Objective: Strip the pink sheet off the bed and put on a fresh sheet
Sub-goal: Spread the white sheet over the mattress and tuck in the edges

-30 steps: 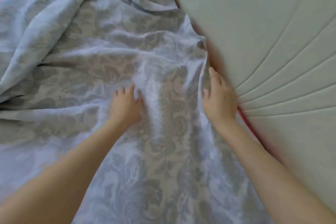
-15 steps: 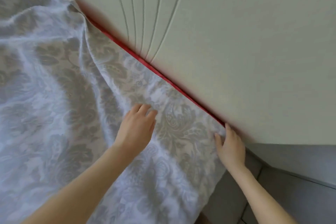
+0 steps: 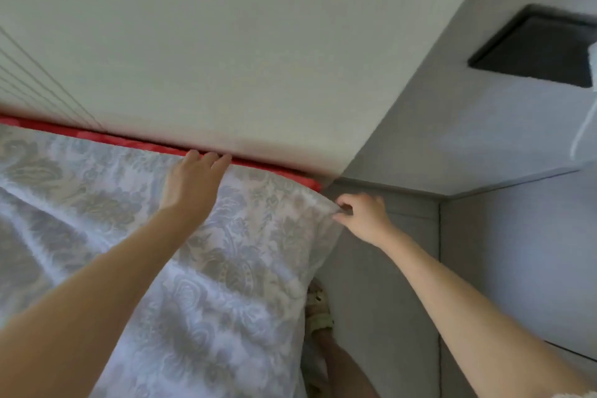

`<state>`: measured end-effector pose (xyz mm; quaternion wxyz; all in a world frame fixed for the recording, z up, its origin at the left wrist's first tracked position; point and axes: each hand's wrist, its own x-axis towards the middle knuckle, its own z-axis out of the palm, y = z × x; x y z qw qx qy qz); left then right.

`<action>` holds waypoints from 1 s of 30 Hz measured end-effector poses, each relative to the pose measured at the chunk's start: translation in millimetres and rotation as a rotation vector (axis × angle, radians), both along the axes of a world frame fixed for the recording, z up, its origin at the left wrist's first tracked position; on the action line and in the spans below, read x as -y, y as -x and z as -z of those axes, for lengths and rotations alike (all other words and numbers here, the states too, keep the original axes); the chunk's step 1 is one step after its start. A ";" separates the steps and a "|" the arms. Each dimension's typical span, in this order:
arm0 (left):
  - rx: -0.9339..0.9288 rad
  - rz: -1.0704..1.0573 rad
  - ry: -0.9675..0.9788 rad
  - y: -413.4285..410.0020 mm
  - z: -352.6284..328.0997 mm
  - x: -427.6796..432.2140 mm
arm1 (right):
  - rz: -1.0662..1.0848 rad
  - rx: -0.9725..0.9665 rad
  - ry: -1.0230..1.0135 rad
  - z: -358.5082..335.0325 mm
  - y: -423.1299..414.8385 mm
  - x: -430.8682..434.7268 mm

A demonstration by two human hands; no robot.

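Pinching a corner of the grey damask sheet (image 3: 226, 268) in my right hand (image 3: 361, 220); left hand (image 3: 193, 184) flat on its edge at the headboard (image 3: 226, 58). Pink sheet (image 3: 129, 140) mostly buried, one strip showing; sandal (image 3: 318, 310) half-hidden.

Left hand (image 3: 193, 184) moved up from mid-cloth to the top edge of the fresh sheet (image 3: 226, 268), fingertips at the pink sheet (image 3: 129, 140) strip. Right hand (image 3: 363, 216) shifted out to the sheet's corner, apparently pinching it. Newly in frame: sandalled foot (image 3: 318, 310) bottom centre, dark mat (image 3: 533, 48) upper right.
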<state>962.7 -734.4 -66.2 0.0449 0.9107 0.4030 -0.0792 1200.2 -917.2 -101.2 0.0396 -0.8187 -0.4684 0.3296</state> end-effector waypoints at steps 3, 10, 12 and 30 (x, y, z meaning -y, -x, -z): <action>-0.175 0.012 -0.011 -16.8 11.4 -6.6 | 0.074 -0.065 -0.150 -0.2 -19.2 1.3; -0.259 0.019 -0.108 -33.6 7.3 2.3 | -0.019 -0.076 -0.088 15.1 -27.4 15.4; -0.175 -0.033 -0.114 -36.0 -2.5 2.1 | 0.023 0.022 -0.146 10.5 -35.4 13.4; -0.016 -0.077 0.220 -22.5 -19.3 16.8 | 0.387 -0.089 -0.027 27.4 -21.1 13.8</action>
